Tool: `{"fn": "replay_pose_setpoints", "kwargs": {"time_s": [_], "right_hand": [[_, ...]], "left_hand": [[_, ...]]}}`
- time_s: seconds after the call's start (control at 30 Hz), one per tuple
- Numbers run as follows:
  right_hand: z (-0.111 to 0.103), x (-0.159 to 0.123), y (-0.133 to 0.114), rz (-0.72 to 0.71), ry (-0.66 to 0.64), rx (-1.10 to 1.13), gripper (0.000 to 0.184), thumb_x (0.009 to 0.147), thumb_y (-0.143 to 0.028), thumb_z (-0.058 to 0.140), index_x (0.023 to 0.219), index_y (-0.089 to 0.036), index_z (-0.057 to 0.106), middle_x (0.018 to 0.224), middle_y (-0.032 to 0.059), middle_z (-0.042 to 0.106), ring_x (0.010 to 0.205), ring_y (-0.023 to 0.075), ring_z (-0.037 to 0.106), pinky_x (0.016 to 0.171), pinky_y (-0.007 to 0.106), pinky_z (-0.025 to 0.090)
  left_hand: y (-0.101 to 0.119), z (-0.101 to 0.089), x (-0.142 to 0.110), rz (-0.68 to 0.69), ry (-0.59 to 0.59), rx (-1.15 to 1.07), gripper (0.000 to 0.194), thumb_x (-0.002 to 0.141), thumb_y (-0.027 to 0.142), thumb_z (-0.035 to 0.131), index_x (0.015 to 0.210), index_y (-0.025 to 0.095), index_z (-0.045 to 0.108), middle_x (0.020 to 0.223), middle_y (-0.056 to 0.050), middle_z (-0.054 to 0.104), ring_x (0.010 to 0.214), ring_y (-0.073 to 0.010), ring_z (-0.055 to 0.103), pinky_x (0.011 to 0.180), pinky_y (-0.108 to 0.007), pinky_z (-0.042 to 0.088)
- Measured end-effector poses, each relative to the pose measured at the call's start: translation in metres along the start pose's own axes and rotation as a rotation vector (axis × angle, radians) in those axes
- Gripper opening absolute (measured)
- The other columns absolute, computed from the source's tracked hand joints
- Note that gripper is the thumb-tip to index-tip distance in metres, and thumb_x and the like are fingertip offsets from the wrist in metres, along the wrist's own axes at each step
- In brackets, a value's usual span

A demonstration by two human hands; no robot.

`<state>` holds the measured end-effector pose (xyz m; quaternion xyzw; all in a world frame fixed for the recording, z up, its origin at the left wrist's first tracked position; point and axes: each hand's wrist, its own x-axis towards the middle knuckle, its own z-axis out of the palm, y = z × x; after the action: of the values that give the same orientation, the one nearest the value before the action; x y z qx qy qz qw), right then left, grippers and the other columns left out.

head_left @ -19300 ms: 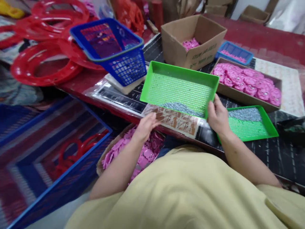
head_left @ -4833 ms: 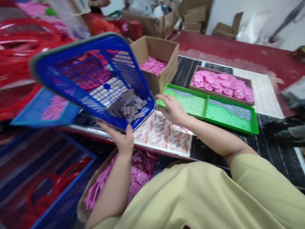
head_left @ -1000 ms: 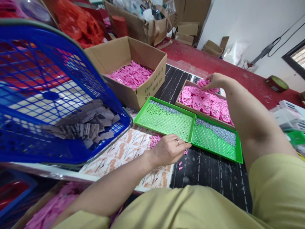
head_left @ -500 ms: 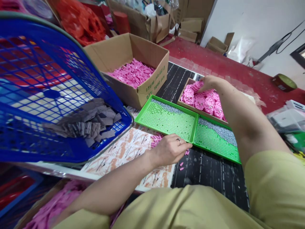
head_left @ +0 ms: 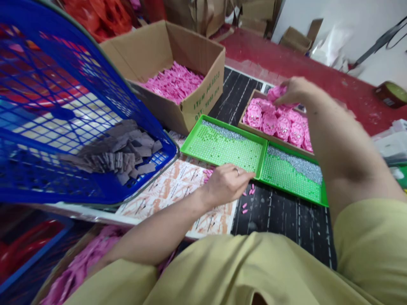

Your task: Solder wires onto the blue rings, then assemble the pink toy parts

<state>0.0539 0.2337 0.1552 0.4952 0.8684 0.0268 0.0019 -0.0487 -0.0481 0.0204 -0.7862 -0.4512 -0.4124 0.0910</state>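
My left hand [head_left: 226,184] rests fingers curled on the table among small loose pink pieces [head_left: 249,197], just in front of the left green perforated tray [head_left: 222,146]. Whether its fingers pinch anything is hidden. My right hand [head_left: 291,90] reaches over a shallow brown tray [head_left: 245,123] of round pink parts [head_left: 280,125] and pinches a pink part [head_left: 276,91] at the far end. A second green tray [head_left: 294,176] holding small silver bits lies beside the first.
A tilted blue basket [head_left: 73,127] with grey tabs sits at the left on a printed sheet [head_left: 178,190]. A cardboard box [head_left: 178,55] of pink pieces stands behind the trays. More pink parts [head_left: 76,271] lie in a box below the table edge.
My right hand has lifted a little with a pink part from the far end of the brown tray. My left hand stays by the loose pink pieces.
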Motion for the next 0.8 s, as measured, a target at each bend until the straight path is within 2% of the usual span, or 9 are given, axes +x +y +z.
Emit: {"fn": "replay_pose_setpoints", "kwargs": {"time_s": [0.1,0.2,0.27,0.3,0.43,0.53,0.67,0.73,0.8], "right_hand": [[-0.024,-0.060,-0.005,0.113,-0.072,-0.010,0.075,0.073,-0.042,0.075,0.138,-0.009,0.058,0.125,0.0118,0.067,0.113,0.0273,0.064,0.094,0.040,0.047],[-0.025,-0.141,-0.011,0.080,-0.058,0.015,0.056,0.080,-0.039,0.072,0.129,-0.014,0.065,0.111,0.0098,0.071,0.099,0.0229,0.067,0.088,0.038,0.049],[-0.011,-0.199,-0.013,0.071,-0.160,0.035,0.060,0.075,-0.042,0.078,0.127,-0.015,0.065,0.093,0.0091,0.074,0.082,0.0236,0.069,0.081,0.039,0.053],[0.000,-0.227,-0.014,0.028,-0.225,0.053,0.062,0.074,-0.040,0.079,0.129,-0.017,0.063,0.093,0.0093,0.074,0.080,0.0253,0.070,0.078,0.039,0.055],[0.048,-0.313,-0.013,0.025,-0.408,-0.005,0.070,0.076,-0.042,0.073,0.140,-0.018,0.055,0.115,0.0129,0.073,0.100,0.0334,0.072,0.083,0.041,0.057],[0.070,-0.345,-0.012,0.100,-0.429,-0.054,0.067,0.082,-0.046,0.065,0.142,-0.020,0.053,0.124,0.0143,0.070,0.104,0.0346,0.071,0.081,0.042,0.057],[0.080,-0.357,-0.019,0.189,-0.404,-0.083,0.065,0.086,-0.049,0.060,0.143,-0.019,0.051,0.122,0.0163,0.070,0.103,0.0342,0.070,0.077,0.040,0.055],[0.081,-0.354,-0.027,0.194,-0.398,-0.090,0.066,0.086,-0.050,0.059,0.143,-0.017,0.049,0.121,0.0182,0.070,0.102,0.0352,0.070,0.076,0.039,0.054],[0.081,-0.350,-0.038,0.173,-0.384,-0.082,0.068,0.087,-0.052,0.058,0.143,-0.015,0.048,0.120,0.0206,0.069,0.101,0.0365,0.070,0.075,0.040,0.053]], "left_hand": [[-0.001,-0.003,-0.001,-0.144,0.006,0.028,0.024,0.096,0.016,0.050,0.107,0.016,0.072,0.086,-0.002,0.078,0.073,-0.0133,0.071,0.067,-0.026,0.053],[-0.002,-0.002,-0.002,-0.273,-0.069,0.003,0.030,0.098,0.022,0.047,0.114,0.018,0.072,0.096,-0.004,0.079,0.080,-0.0155,0.073,0.072,-0.027,0.053],[-0.002,0.000,-0.001,-0.317,-0.108,-0.042,0.032,0.098,0.023,0.045,0.116,0.018,0.071,0.101,-0.005,0.078,0.086,-0.0165,0.073,0.075,-0.028,0.053],[-0.002,0.001,-0.001,-0.332,-0.125,-0.068,0.033,0.098,0.023,0.045,0.116,0.018,0.071,0.104,-0.005,0.078,0.089,-0.0169,0.073,0.078,-0.029,0.053],[0.005,0.007,0.002,-0.309,-0.263,-0.160,0.029,0.096,0.025,0.049,0.114,0.019,0.071,0.107,-0.005,0.077,0.097,-0.0188,0.071,0.085,-0.032,0.053],[0.023,0.013,-0.003,-0.117,-0.449,-0.153,0.025,0.093,0.025,0.056,0.109,0.018,0.073,0.112,-0.008,0.075,0.106,-0.0231,0.069,0.089,-0.037,0.053],[0.040,0.023,-0.019,0.203,-0.672,-0.107,0.028,0.094,0.026,0.058,0.116,0.016,0.071,0.134,-0.013,0.067,0.129,-0.0269,0.059,0.105,-0.043,0.047],[0.034,0.025,-0.026,0.233,-0.728,-0.040,0.032,0.097,0.021,0.051,0.125,0.013,0.066,0.139,-0.013,0.064,0.135,-0.0261,0.055,0.111,-0.046,0.043],[0.023,0.022,-0.028,0.190,-0.742,0.051,0.036,0.100,0.016,0.040,0.128,0.012,0.063,0.141,-0.012,0.062,0.137,-0.0250,0.053,0.113,-0.048,0.042]]}}
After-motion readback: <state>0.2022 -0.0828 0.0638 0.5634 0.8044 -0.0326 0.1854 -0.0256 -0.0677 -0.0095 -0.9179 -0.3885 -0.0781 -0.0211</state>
